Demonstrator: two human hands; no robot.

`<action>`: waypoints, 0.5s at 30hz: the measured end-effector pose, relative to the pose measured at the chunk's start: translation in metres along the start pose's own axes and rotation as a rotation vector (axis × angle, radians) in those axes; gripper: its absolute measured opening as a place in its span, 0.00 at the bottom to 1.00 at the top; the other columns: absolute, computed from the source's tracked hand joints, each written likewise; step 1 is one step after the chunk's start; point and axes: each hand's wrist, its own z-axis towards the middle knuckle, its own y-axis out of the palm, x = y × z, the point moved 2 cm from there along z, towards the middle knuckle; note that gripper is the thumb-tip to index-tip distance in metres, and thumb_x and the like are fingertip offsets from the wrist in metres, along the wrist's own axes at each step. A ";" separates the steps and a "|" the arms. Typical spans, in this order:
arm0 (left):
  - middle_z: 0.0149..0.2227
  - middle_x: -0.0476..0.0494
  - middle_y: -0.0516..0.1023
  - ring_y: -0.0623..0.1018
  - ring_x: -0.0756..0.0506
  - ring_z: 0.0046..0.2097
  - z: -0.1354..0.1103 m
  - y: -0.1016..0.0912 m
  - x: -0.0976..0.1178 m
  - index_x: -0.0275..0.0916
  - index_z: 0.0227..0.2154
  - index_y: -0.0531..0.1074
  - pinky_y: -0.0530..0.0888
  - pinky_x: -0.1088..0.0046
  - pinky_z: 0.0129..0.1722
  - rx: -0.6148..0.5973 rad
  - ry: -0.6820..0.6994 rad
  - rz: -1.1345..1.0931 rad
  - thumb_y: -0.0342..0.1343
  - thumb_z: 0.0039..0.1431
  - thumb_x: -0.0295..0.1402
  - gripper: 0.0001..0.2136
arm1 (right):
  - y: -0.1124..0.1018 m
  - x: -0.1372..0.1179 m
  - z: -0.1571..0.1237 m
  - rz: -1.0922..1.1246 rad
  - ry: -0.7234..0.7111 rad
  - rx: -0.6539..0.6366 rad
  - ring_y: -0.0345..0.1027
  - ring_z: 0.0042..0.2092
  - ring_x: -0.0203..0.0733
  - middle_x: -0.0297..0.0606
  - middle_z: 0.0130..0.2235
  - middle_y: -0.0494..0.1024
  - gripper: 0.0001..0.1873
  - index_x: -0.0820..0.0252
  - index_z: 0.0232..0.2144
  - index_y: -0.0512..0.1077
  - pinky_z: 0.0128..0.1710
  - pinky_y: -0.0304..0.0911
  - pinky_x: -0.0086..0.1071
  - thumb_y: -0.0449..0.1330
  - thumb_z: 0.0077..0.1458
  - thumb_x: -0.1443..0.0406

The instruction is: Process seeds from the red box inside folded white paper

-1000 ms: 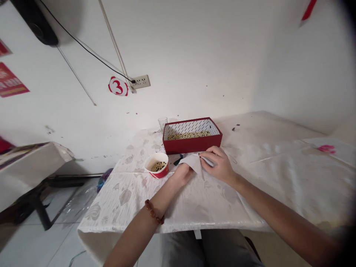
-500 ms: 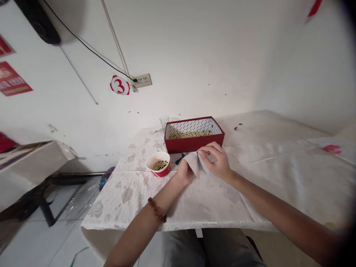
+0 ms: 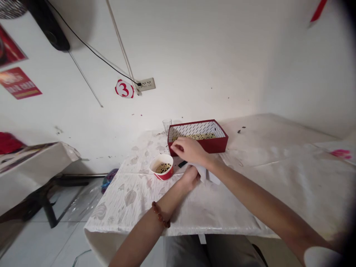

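My left hand point(image 3: 189, 178) rests on the table and grips the edge of a white sheet of paper point(image 3: 205, 173) that lies just right of it. My right hand point(image 3: 187, 147) has crossed above the left, fingers curled together, and hovers at the left front corner of a red box point(image 3: 213, 145) holding mixed beans. Whether those fingers pinch anything I cannot make out. A red paper cup point(image 3: 162, 167) with dark and pale beans stands just below and left of that hand. A small dark object point(image 3: 182, 163) lies between cup and paper.
A clear glass point(image 3: 167, 125) stands behind the box by the wall. The table point(image 3: 267, 174) wears a white patterned cloth. A second table point(image 3: 30, 163) stands at the left. A wall socket point(image 3: 146, 84) and a number 3 sign point(image 3: 124, 89) hang above.
My right hand left the paper and swung left over my left hand toward the box corner and cup. My left hand kept hold of the paper. The camera shifted slightly.
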 end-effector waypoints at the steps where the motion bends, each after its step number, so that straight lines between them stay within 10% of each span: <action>1: 0.41 0.39 0.85 0.81 0.37 0.48 0.000 0.000 0.000 0.38 0.37 0.79 0.78 0.63 0.50 0.015 -0.001 0.009 0.73 0.45 0.37 0.17 | -0.005 0.013 0.002 -0.003 0.061 0.010 0.74 0.39 0.42 0.38 0.42 0.82 0.14 0.54 0.41 0.80 0.39 0.63 0.35 0.55 0.73 0.57; 7: 0.42 0.38 0.86 0.83 0.36 0.49 -0.004 0.001 -0.003 0.39 0.42 0.79 0.79 0.60 0.51 0.023 -0.112 0.086 0.75 0.46 0.41 0.21 | -0.035 0.117 0.005 -0.191 0.546 0.031 0.76 0.51 0.48 0.44 0.51 0.83 0.16 0.56 0.49 0.80 0.47 0.68 0.35 0.56 0.70 0.58; 15: 0.31 0.38 0.84 0.84 0.31 0.46 -0.009 0.000 -0.001 0.39 0.38 0.82 0.78 0.54 0.49 -0.232 -0.291 0.159 0.69 0.51 0.46 0.17 | -0.026 0.188 0.017 -0.223 0.882 -0.434 0.80 0.47 0.54 0.47 0.42 0.86 0.12 0.59 0.39 0.84 0.47 0.72 0.38 0.71 0.52 0.63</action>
